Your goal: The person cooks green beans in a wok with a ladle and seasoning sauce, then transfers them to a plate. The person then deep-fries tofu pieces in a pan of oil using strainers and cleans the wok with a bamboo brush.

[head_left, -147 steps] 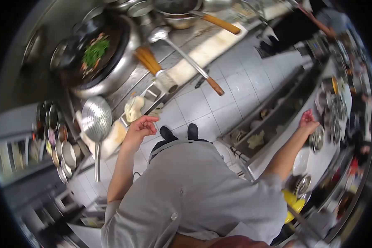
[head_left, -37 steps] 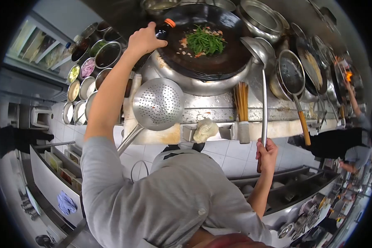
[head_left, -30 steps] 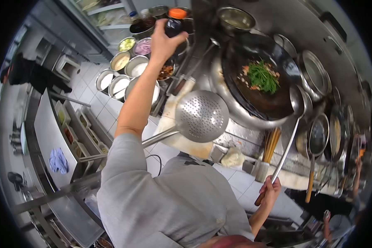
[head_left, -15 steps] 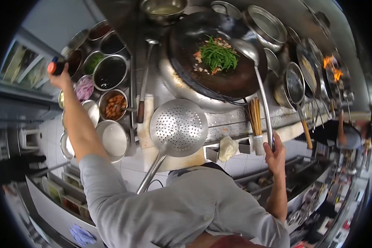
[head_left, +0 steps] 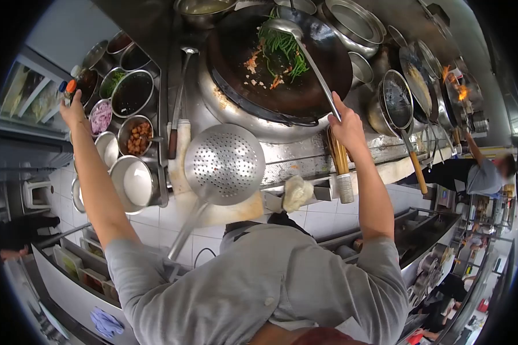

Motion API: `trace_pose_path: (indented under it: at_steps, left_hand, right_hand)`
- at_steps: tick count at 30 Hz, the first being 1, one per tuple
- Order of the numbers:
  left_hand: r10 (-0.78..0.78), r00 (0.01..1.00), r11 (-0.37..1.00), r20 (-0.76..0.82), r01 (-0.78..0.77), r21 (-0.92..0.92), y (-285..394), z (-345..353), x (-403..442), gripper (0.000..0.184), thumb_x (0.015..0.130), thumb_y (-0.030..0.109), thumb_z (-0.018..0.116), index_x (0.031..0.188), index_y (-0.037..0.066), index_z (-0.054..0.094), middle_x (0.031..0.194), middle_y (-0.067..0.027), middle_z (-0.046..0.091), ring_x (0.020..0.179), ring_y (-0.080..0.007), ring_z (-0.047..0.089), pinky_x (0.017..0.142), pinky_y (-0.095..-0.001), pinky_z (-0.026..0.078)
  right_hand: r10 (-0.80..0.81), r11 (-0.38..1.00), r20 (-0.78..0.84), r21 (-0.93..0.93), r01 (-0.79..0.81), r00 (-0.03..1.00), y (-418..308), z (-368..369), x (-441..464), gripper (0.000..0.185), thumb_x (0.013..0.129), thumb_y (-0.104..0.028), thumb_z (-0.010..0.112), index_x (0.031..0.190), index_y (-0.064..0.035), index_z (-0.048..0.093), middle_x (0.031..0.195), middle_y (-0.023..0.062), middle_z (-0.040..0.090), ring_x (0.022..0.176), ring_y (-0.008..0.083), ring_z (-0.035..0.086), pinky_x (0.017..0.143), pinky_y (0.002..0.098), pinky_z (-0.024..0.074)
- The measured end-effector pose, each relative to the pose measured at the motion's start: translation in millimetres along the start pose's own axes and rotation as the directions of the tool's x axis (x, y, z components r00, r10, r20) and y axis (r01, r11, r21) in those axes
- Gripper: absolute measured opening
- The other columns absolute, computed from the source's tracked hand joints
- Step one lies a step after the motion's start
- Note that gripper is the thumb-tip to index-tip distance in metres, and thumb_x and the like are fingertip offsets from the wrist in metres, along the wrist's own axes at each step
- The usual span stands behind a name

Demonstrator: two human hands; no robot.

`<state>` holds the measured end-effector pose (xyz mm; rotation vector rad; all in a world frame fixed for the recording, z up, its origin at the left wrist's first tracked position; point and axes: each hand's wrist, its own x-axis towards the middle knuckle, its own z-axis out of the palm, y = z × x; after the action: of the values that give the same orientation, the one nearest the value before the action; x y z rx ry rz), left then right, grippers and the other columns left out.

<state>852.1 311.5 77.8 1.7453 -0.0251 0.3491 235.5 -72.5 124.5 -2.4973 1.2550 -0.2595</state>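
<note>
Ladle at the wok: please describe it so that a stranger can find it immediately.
Start at the large black wok. A long metal ladle has its bowl at the green vegetables inside. Unlike the perforated skimmer in front of the wok, it is held in the right hand, and its bowl shows no holes.

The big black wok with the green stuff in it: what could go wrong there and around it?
The ladle in the right hand is against the greens, so a hard push might flick some over the far rim of the wok.
The left hand is by an orange-capped bottle near open bowls; a bump could perhaps tip it.
The strainer's handle sticks out past the counter edge, so an arm might catch it.
</note>
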Motion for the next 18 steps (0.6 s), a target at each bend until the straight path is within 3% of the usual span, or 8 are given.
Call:
trace_pose_path:
  at_steps: [1,4,6,7,9,11,15,18]
  left_hand:
    - [0.045,0.999,0.998,0.028,-0.044,-0.039,30,-9,-33,0.081,0.078,0.022,0.081,0.142,-0.004,0.039,0.136,-0.0204,0.051,0.116,-0.0252,0.058,0.102,-0.0364,0.042]
    - [0.102,0.795,0.966,0.599,0.065,-0.251,142,-59,-200,0.058,0.090,0.025,0.069,0.137,-0.002,0.048,0.127,-0.0143,0.059,0.114,-0.0242,0.059,0.102,-0.0361,0.042]
    - [0.054,0.508,0.978,0.859,0.149,-0.150,146,-99,-282,0.050,0.091,0.028,0.066,0.131,-0.001,0.055,0.120,-0.0131,0.064,0.112,-0.0235,0.061,0.100,-0.0360,0.045]
    - [0.078,0.206,0.984,0.975,0.143,-0.109,154,-112,-320,0.048,0.088,0.026,0.068,0.127,-0.001,0.059,0.120,-0.0136,0.064,0.112,-0.0242,0.061,0.097,-0.0375,0.046]
    - [-0.129,-0.139,0.974,0.982,0.169,0.152,149,-118,-396,0.046,0.088,0.023,0.068,0.127,0.001,0.060,0.123,-0.0110,0.065,0.115,-0.0230,0.060,0.099,-0.0371,0.046]
    - [-0.185,-0.319,0.954,0.929,0.169,0.248,119,-106,-468,0.049,0.091,0.031,0.066,0.129,0.000,0.059,0.126,-0.0128,0.063,0.119,-0.0237,0.058,0.102,-0.0390,0.044]
    - [-0.345,-0.441,0.931,0.828,-0.050,0.361,29,-66,-603,0.045,0.094,0.026,0.060,0.131,0.001,0.057,0.128,-0.0159,0.063,0.120,-0.0252,0.058,0.102,-0.0347,0.042]
    - [-0.212,-0.299,0.953,0.930,-0.274,0.129,-55,-10,-715,0.048,0.095,0.032,0.055,0.134,0.003,0.054,0.122,-0.0225,0.063,0.119,-0.0334,0.057,0.103,-0.0383,0.042]
  right_hand:
    - [-0.038,0.999,0.032,0.000,0.038,0.999,8,-3,-3,0.065,0.084,-0.012,0.063,0.145,-0.0171,0.043,0.101,0.0293,0.065,0.101,0.0467,0.061,0.089,0.0505,0.0477]
    - [-0.111,0.994,0.180,-0.002,0.113,0.977,35,-27,-34,0.064,0.084,-0.011,0.063,0.145,-0.0195,0.043,0.102,0.0301,0.064,0.097,0.0474,0.062,0.088,0.0491,0.0492]
    - [-0.198,0.980,0.265,0.087,0.181,0.944,67,-49,-69,0.064,0.085,-0.010,0.062,0.145,-0.0212,0.044,0.102,0.0309,0.064,0.096,0.0467,0.063,0.087,0.0473,0.0493]
    - [-0.175,0.983,0.301,0.103,0.150,0.937,75,-62,-77,0.063,0.085,-0.009,0.062,0.145,-0.0217,0.045,0.102,0.0310,0.064,0.096,0.0463,0.063,0.087,0.0471,0.0491]
    - [-0.133,0.987,0.383,0.135,0.087,0.914,87,-82,-85,0.063,0.085,-0.008,0.061,0.144,-0.0225,0.046,0.102,0.0311,0.063,0.096,0.0456,0.063,0.086,0.0468,0.0487]
    - [-0.178,0.980,0.306,0.142,0.140,0.935,105,-74,-59,0.060,0.085,-0.011,0.062,0.143,-0.0181,0.047,0.102,0.0307,0.064,0.099,0.0446,0.063,0.086,0.0468,0.0481]
    - [-0.218,0.964,0.123,0.182,0.193,0.968,103,-49,16,0.059,0.086,-0.015,0.061,0.143,-0.0125,0.046,0.107,0.0300,0.064,0.104,0.0443,0.061,0.089,0.0477,0.0477]
    - [-0.179,0.983,0.060,0.045,0.177,0.982,86,-37,52,0.060,0.089,-0.017,0.062,0.146,-0.0139,0.042,0.115,0.0289,0.062,0.108,0.0438,0.060,0.093,0.0450,0.0473]
